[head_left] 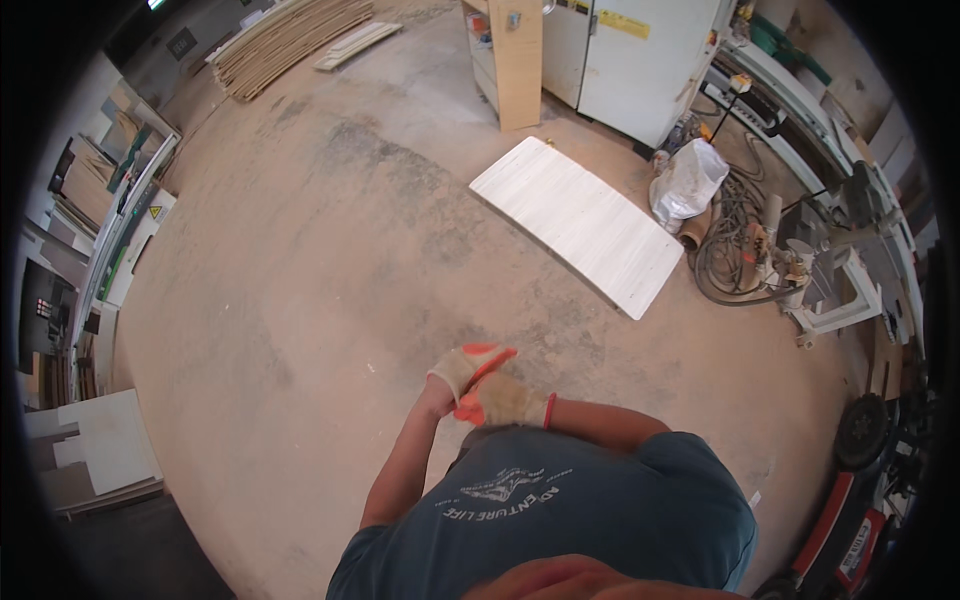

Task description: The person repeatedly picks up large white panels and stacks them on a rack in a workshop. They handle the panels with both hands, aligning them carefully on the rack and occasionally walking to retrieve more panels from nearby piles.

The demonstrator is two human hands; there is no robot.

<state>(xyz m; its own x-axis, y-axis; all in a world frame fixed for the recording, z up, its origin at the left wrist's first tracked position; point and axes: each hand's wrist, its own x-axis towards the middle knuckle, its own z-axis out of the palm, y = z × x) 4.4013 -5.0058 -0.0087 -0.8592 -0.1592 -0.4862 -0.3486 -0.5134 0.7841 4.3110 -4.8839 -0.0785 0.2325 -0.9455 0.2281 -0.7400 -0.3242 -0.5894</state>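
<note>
The left hand (468, 366) and right hand (508, 400) meet in front of the person's body, the right overlapping the left near its wrist. They wear beige knit work gloves with orange-coated palms (452, 368), the right one with a red cuff edge (550, 410). The fingers look bent, but I cannot tell whether either hand grasps the other's glove. Just behind them is a dark blue-green T-shirt with a pale print (610, 500). Beneath spreads a dusty brown floor (270, 300). Ahead to the right, apart from the hands, a white rectangular board with rounded corners (580, 225) lies flat on it. Beside the board's right end sit a crumpled silvery-white bag (690, 182) and a coiled dark hose (722, 250). Farther off stand a tall white metal cabinet (645, 80) and, at upper left, a stack of long brown boards (290, 45).
</note>
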